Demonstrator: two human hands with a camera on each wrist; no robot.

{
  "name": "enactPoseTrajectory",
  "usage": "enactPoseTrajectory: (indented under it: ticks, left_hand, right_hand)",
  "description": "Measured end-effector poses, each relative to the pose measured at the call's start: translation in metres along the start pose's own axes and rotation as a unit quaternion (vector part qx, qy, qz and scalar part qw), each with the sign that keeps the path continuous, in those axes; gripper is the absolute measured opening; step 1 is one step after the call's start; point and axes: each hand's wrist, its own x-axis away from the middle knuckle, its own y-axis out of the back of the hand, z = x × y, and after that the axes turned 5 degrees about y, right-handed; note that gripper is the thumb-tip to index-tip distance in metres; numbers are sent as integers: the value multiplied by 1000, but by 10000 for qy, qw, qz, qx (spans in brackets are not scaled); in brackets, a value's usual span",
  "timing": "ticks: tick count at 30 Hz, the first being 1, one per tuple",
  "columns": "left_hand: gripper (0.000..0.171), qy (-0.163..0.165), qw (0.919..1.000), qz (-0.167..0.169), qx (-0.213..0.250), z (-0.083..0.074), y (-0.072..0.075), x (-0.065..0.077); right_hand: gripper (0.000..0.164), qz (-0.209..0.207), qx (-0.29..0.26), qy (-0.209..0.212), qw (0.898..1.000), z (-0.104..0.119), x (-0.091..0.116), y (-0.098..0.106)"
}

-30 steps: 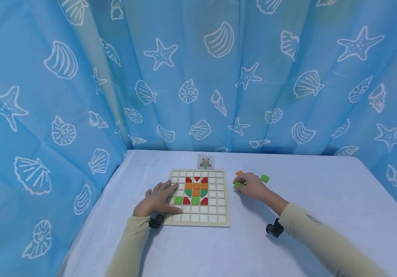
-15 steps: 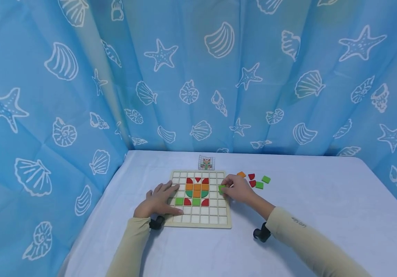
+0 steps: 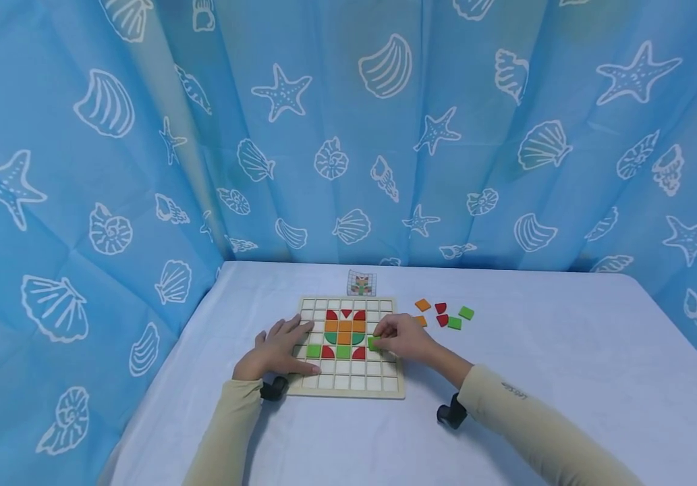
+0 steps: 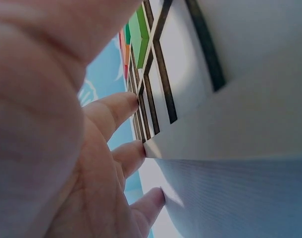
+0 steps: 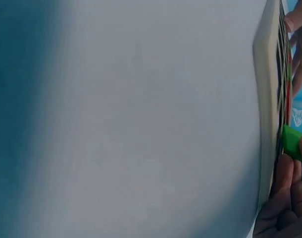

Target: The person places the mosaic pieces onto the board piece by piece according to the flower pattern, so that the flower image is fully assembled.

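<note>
A pale wooden grid board [image 3: 348, 395] lies on the table, with red, orange and green tiles forming a tulip-like pattern in its cells. My left hand [image 3: 276, 349] rests spread on the board's left side, fingers straight; the left wrist view has its fingertips at the frame's edge. Over the right part of the board, my right hand [image 3: 405, 337] pinches a green square tile [image 3: 373, 343], just right of the pattern's lower red piece. In the right wrist view the same green tile [image 5: 291, 142] tilts up from the grid between thumb and fingers.
Right of the board lie loose tiles: orange ones [image 3: 423, 305], red ones [image 3: 442, 320] and green squares [image 3: 466, 312]. A small printed pattern card [image 3: 361, 283] sits behind the board. A blue curtain [image 3: 348, 135] with shell prints hangs past the table's far edge.
My right hand has carried a green tile from the loose pile leftward onto the board's right side, uncovering the pile. The left hand stays in place.
</note>
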Motion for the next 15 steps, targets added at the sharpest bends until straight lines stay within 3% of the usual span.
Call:
enactPoseTrajectory:
  ticks: [9,15]
  left_hand:
    - [102,51,9999,-31,92,-1,-4,1]
    - [102,105,9999,-63,15,-2,-1,1]
  right_hand:
    - [8,62,281,-217,9994,-1,2,-5]
    - [8,174,273,-140,9994,2,1,-2]
